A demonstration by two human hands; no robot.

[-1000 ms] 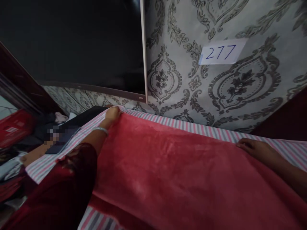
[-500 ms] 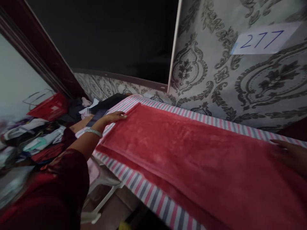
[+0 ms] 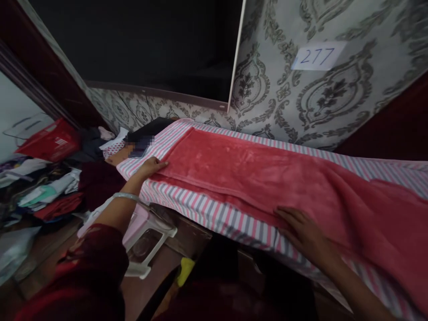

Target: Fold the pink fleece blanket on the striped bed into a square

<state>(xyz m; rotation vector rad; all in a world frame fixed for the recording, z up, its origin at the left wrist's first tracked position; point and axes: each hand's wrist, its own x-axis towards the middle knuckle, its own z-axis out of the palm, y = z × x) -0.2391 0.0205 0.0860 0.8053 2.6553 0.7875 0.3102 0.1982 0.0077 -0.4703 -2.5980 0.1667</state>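
Note:
A folded red plush blanket (image 3: 247, 162) lies lengthwise over a striped cloth (image 3: 200, 211) in pink, grey and white. At the blanket's left end, my left hand (image 3: 152, 168) has its fingers bent at the edge, thumb lying on top; it appears to grip that edge. My right hand (image 3: 301, 229) rests on the front edge near the middle, with fingers stretched out and the thumb apart. To the right, the blanket bunches into loose folds.
A white plastic stool (image 3: 150, 232) stands below on the left. Heaped clothes (image 3: 56, 191) and a red bag (image 3: 53, 140) lie farther left. A dark screen (image 3: 140, 44) hangs on the patterned wall, beside a paper marked 277 (image 3: 317, 55).
My right hand has come from the far right side to the blanket's front edge. My left hand remains at the left end, now with fingers more bent. The view has shifted.

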